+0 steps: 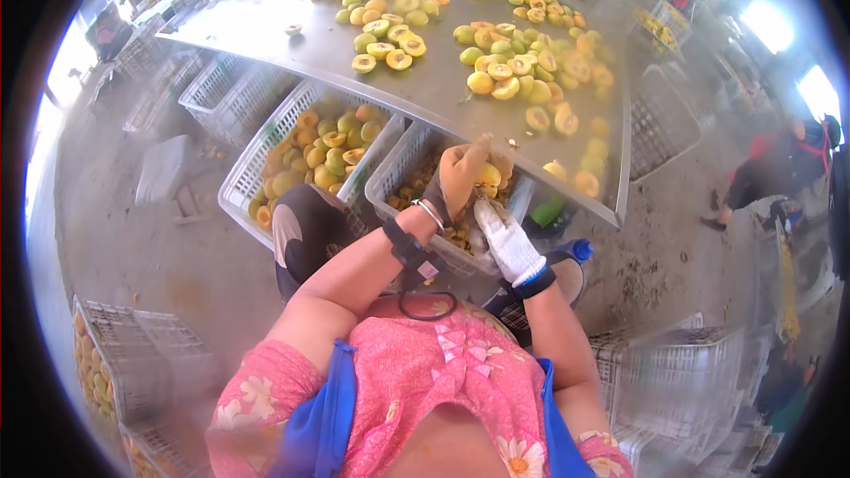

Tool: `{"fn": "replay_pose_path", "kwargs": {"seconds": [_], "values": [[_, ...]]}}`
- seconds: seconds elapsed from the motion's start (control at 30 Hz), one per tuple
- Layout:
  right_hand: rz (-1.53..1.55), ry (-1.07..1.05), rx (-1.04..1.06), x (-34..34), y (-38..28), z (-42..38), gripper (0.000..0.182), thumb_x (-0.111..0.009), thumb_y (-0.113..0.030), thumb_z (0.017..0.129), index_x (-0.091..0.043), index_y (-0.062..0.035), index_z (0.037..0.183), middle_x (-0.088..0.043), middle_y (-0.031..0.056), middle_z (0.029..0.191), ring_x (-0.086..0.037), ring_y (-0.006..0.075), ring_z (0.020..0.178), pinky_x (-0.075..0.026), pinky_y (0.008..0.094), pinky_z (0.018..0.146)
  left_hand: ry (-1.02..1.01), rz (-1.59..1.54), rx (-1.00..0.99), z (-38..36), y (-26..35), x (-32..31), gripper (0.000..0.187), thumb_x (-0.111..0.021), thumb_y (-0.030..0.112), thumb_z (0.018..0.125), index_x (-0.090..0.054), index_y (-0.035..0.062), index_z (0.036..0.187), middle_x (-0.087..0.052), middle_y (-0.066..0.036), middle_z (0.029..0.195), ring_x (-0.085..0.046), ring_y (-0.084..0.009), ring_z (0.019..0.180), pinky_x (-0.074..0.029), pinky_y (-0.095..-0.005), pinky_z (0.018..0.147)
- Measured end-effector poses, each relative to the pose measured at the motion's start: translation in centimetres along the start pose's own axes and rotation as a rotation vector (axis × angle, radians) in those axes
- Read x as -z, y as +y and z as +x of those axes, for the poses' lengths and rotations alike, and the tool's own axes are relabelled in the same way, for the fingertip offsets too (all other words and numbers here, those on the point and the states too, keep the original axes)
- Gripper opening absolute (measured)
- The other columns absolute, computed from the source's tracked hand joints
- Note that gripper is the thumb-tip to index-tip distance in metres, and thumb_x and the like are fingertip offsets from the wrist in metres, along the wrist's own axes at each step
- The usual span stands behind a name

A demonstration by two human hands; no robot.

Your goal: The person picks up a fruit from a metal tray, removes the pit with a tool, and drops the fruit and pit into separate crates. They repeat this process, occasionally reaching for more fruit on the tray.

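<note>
My left hand [459, 179], in a tan glove, is closed with its fingers curled around a yellow apricot [488, 176] above a grey crate [386, 179]. Just below it, my right hand [508, 243] in a white glove has its fingertips pressed together close to that fruit. Something small and dark shows at those fingertips, too blurred to name. Inside the crate under both hands lie small brownish-orange pieces [413, 190].
A metal table [403, 93] ahead carries piles of halved apricots [518, 62]. To the left stands a white crate [239, 199] with apricots [328, 146]. Stacked crates [677, 381] stand at lower right, more crates [146, 363] at lower left. A person [770, 168] sits at far right.
</note>
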State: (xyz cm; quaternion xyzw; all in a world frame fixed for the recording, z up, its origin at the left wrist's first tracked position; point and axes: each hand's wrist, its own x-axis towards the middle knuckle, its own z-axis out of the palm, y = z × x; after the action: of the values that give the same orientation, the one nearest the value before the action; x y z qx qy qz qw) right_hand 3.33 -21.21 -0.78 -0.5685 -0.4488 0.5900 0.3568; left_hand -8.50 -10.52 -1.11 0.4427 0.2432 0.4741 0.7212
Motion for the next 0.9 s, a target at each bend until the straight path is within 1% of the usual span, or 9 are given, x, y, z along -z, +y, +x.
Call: {"fn": "replay_pose_path", "kwargs": {"seconds": [0.03, 0.1, 0.2, 0.3, 0.5, 0.6, 0.7, 0.8, 0.9], "values": [[0.081, -0.029, -0.005, -0.1, 0.0, -0.1, 0.033, -0.05, -0.044, 0.104, -0.06, -0.014, 0.11, -0.053, 0.0001, 0.073, -0.046, 0.0122, 0.049, -0.035, 0.0249, 0.042, -0.075, -0.055, 0.055, 0.1, 0.0, 0.3, 0.049, -0.047, 0.035, 0.104, -0.068, -0.0043, 0.085, -0.07, -0.016, 0.082, -0.067, -0.0246, 0.067, -0.055, -0.0342, 0.066], [0.572, -0.16, -0.221, -0.5, -0.6, -0.6, 0.034, -0.051, -0.051, 0.102, -0.059, -0.0177, 0.101, -0.041, -0.0064, 0.061, -0.028, 0.0053, 0.037, -0.019, 0.0212, 0.034, -0.221, -0.165, 0.167, 0.2, 0.2, 1.2, 0.048, -0.048, 0.035, 0.104, -0.069, -0.0042, 0.086, -0.07, -0.016, 0.083, -0.067, -0.0233, 0.068, -0.054, -0.0333, 0.066], [0.575, -0.149, -0.259, -0.8, -0.2, -0.6, 0.036, -0.052, -0.053, 0.101, -0.058, -0.0177, 0.099, -0.042, -0.0054, 0.06, -0.028, 0.0065, 0.036, -0.02, 0.0225, 0.033, -0.336, -0.009, 0.1, 0.3, 0.5, 1.6, 0.048, -0.048, 0.034, 0.103, -0.07, -0.0043, 0.084, -0.071, -0.016, 0.081, -0.066, -0.0224, 0.068, -0.054, -0.0333, 0.065], [0.555, -0.143, -0.273, -1.3, -0.3, -0.8, 0.036, -0.052, -0.053, 0.101, -0.059, -0.018, 0.099, -0.04, -0.006, 0.059, -0.028, 0.0063, 0.036, -0.021, 0.0222, 0.033, -0.39, 0.288, -0.007, 0.7, 0.3, 2.3, 0.049, -0.049, 0.034, 0.103, -0.07, -0.0045, 0.081, -0.07, -0.016, 0.081, -0.066, -0.0229, 0.068, -0.054, -0.0339, 0.065], [0.918, -0.402, -0.301, -1.6, 2.0, 0.6, 0.035, -0.05, -0.053, 0.101, -0.057, -0.019, 0.098, -0.037, -0.0063, 0.059, -0.026, 0.0072, 0.036, -0.02, 0.0237, 0.033, -0.378, -0.009, 0.259, 0.2, 0.8, 2.8, 0.05, -0.05, 0.035, 0.103, -0.07, -0.0041, 0.079, -0.071, -0.016, 0.081, -0.067, -0.0218, 0.07, -0.053, -0.0327, 0.066], [0.925, -0.439, -0.281, -1.7, 2.2, 0.7, 0.036, -0.05, -0.054, 0.101, -0.057, -0.019, 0.099, -0.037, -0.0062, 0.06, -0.026, 0.0069, 0.036, -0.02, 0.0239, 0.033, -0.306, -0.105, 0.309, -0.2, 0.4, 2.8, 0.05, -0.05, 0.034, 0.102, -0.07, -0.0041, 0.078, -0.071, -0.016, 0.08, -0.066, -0.0217, 0.069, -0.054, -0.0334, 0.067], [0.607, -0.235, -0.301, -2.0, 1.2, -0.1, 0.037, -0.05, -0.056, 0.101, -0.057, -0.0189, 0.1, -0.038, -0.0061, 0.06, -0.026, 0.0068, 0.035, -0.02, 0.0236, 0.032, -0.382, 0.228, 0.283, -0.1, 1.0, 2.8, 0.047, -0.052, 0.034, 0.102, -0.07, -0.0029, 0.079, -0.07, -0.017, 0.081, -0.066, -0.0246, 0.069, -0.054, -0.0358, 0.067], [0.769, -0.334, -0.328, -1.9, 2.0, 0.1, 0.039, -0.046, -0.053, 0.103, -0.057, -0.0157, 0.104, -0.04, -0.0046, 0.06, -0.027, 0.0058, 0.035, -0.022, 0.0229, 0.032, -0.487, 0.366, 0.207, 0.6, 0.3, 3.6, 0.047, -0.052, 0.038, 0.102, -0.068, -0.0005, 0.08, -0.07, -0.016, 0.082, -0.066, -0.0265, 0.07, -0.054, -0.0372, 0.068], [1.087, -0.594, -0.247, -2.2, 3.0, 0.6, 0.039, -0.046, -0.05, 0.104, -0.056, -0.0124, 0.105, -0.042, -0.0044, 0.06, -0.029, 0.0053, 0.035, -0.022, 0.0235, 0.032, -0.338, -0.163, 0.434, -0.5, -0.1, 3.5, 0.048, -0.051, 0.042, 0.101, -0.067, 0.0018, 0.08, -0.069, -0.015, 0.085, -0.066, -0.0266, 0.073, -0.054, -0.0369, 0.069]]}}
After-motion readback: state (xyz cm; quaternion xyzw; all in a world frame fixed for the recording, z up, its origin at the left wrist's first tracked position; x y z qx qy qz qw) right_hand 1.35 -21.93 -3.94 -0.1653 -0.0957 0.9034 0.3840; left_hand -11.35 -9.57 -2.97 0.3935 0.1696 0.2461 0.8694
